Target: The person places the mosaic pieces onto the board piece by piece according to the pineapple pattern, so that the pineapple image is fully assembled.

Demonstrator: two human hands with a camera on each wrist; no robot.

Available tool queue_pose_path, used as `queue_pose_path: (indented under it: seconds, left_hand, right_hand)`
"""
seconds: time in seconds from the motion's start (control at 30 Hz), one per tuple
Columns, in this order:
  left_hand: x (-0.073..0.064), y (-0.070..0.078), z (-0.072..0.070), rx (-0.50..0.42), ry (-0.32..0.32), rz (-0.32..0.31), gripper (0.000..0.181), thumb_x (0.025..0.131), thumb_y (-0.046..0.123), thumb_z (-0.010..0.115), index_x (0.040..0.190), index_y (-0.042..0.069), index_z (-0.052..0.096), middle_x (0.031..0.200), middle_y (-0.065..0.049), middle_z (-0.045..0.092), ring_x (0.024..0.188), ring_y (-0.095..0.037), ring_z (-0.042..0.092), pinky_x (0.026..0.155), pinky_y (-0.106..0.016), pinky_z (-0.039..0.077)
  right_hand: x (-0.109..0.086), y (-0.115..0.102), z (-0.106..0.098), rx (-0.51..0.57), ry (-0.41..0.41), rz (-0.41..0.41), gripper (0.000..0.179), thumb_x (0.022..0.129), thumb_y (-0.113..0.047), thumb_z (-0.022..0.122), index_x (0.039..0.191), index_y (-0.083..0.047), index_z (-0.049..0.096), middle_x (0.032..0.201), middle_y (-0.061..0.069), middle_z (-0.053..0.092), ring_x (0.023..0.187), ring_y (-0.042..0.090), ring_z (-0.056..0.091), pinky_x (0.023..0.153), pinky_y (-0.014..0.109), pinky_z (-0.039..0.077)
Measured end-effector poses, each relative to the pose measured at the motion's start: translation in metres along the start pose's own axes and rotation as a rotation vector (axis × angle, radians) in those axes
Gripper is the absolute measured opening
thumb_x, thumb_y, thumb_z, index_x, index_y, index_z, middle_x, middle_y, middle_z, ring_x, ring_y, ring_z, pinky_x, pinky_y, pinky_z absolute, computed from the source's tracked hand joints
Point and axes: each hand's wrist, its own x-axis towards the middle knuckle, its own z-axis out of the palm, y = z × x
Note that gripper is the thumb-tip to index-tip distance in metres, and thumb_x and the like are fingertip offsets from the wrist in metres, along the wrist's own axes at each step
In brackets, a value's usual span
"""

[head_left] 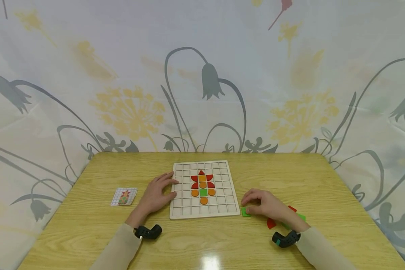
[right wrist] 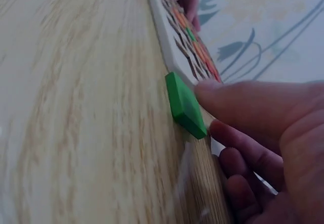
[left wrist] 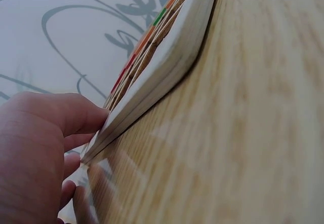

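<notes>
My left hand (head_left: 158, 193) rests at the left edge of a white gridded board (head_left: 186, 210), thumb and fingertips touching its rim. In the left wrist view, the thumb (left wrist: 83, 113) lies against the board's edge. Just off the board's lower right corner, my right hand (head_left: 263, 202) pinches a green square tile (head_left: 245, 212) between thumb and fingers. The right wrist view shows the thumb on this green tile (right wrist: 185, 106). On the board sit red petal pieces (head_left: 194, 178), a red triangle (head_left: 201, 172), orange circles (head_left: 204, 201), an orange square (head_left: 202, 178) and a green square (head_left: 203, 192).
A small card (head_left: 116, 198) printed with a grid and a coloured figure lies left of my left hand. Loose red (head_left: 271, 224) and green pieces (head_left: 302, 216) lie partly under my right wrist. A patterned cloth (head_left: 202, 123) hangs behind the wooden table (head_left: 175, 243).
</notes>
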Motion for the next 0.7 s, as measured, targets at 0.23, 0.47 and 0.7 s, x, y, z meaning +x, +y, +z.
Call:
queue_pose_path:
  seconds: [0.23,0.47,0.7]
  left_hand:
    - [-0.0001,0.0008,-0.0005,0.006,0.003,0.005,0.036,0.09,0.021,0.071,0.126,0.012,0.068,0.154,-0.011,0.043,0.142,-0.037,0.034,0.113,-0.063,0.024]
    - [-0.0003,0.002,-0.0015,0.002,-0.001,0.0,0.037,0.09,0.021,0.071,0.125,0.012,0.068,0.154,-0.011,0.043,0.142,-0.037,0.034,0.113,-0.063,0.024]
    - [0.0005,0.002,-0.001,-0.001,-0.008,-0.016,0.037,0.091,0.021,0.071,0.126,0.013,0.067,0.154,-0.01,0.042,0.143,-0.036,0.033,0.114,-0.062,0.023]
  right_hand:
    - [0.0006,0.0037,-0.0004,-0.036,-0.078,-0.063,0.02,0.086,-0.025,0.079,0.104,-0.017,0.076,0.118,0.003,0.06,0.111,0.021,0.054,0.095,0.032,0.047]
    - [0.0004,0.0029,0.0007,0.015,-0.061,-0.073,0.018,0.086,-0.015,0.079,0.102,-0.015,0.071,0.116,0.007,0.062,0.109,0.02,0.056,0.093,0.029,0.048]
    - [-0.0015,0.0003,0.0,0.035,0.023,0.018,0.014,0.09,-0.01,0.073,0.103,-0.013,0.07,0.104,0.003,0.066,0.088,0.014,0.059,0.077,0.026,0.051]
